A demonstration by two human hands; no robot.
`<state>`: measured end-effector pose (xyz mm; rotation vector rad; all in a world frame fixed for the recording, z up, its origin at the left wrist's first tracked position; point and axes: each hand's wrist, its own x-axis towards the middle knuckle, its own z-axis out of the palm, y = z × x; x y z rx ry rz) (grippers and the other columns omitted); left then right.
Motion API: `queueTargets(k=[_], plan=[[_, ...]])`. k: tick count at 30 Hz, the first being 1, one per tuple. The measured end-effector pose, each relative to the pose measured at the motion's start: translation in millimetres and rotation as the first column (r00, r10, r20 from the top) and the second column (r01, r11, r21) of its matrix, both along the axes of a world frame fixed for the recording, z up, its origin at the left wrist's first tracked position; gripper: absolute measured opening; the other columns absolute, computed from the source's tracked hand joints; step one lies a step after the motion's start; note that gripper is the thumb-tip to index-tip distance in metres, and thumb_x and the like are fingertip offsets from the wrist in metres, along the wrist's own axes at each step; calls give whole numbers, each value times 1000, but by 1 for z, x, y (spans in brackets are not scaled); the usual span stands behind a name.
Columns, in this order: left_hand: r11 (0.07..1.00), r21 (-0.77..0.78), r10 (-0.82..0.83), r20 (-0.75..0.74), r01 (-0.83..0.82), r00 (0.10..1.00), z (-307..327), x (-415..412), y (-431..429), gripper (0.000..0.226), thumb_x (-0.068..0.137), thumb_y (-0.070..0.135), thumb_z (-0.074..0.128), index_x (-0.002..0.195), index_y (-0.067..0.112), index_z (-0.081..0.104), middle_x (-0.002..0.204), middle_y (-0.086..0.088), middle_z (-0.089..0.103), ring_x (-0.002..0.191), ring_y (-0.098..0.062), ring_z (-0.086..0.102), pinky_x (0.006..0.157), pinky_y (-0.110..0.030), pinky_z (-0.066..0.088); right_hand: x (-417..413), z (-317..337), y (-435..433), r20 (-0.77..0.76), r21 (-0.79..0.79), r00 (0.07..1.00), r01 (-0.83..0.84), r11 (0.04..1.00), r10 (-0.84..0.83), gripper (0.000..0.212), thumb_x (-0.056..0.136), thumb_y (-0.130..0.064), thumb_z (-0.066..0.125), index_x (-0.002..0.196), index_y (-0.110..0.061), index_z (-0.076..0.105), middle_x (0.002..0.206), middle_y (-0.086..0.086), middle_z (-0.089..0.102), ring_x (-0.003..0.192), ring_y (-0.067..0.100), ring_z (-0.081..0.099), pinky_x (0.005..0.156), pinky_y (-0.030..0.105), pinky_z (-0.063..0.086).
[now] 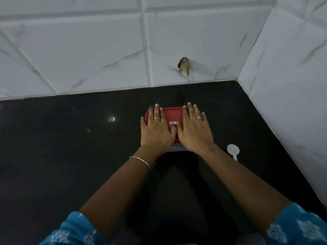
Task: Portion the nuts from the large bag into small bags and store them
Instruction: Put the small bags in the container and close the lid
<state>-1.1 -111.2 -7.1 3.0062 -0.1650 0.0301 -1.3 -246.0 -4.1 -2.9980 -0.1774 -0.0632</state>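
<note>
A container with a red lid (pixel 172 115) stands on the black counter (pixel 70 138) near the back right corner. My left hand (pixel 155 129) lies flat on the lid's left half, fingers straight. On the right half, my right hand (pixel 193 129) presses flat, fingers spread, and the two thumbs meet over a small white label in the middle. The container's body is mostly hidden under my hands; only a bit of its clear front edge (pixel 175 148) shows. No bags or nuts are in view.
A white plastic scoop (pixel 233 150) lies on the counter just right of my right wrist. White marble-look tiled walls (pixel 106 50) close the counter at the back and right. A chipped hole (pixel 184 66) marks the back wall.
</note>
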Motion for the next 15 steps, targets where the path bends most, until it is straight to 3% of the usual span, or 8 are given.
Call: queueTargets(k=[6,11,15], plan=[[999,26,28,9,-28,1000,2,-2,-2,74,97,53,12,153,4,8,162,-12,1,149,-27,0,116,-53,19,-1,-2,0,51,-6,999,5,1000,-4,67,99,-45,23,154,-9,10,161,12,10,149,25,7,121,44,8],[999,-9,31,-6,-31,1000,4,-1,2,76,96,56,16,153,7,12,162,-8,2,149,-24,0,111,-51,30,-2,4,0,28,55,1000,9,998,-11,69,97,-50,31,153,-12,15,161,9,13,149,25,9,119,49,20],[997,-48,60,-5,-60,998,4,8,14,77,95,59,21,153,10,15,163,-3,5,149,-20,0,108,-50,34,11,7,6,23,117,999,-25,993,23,68,98,-50,35,152,-11,23,160,9,18,148,24,12,119,46,21]])
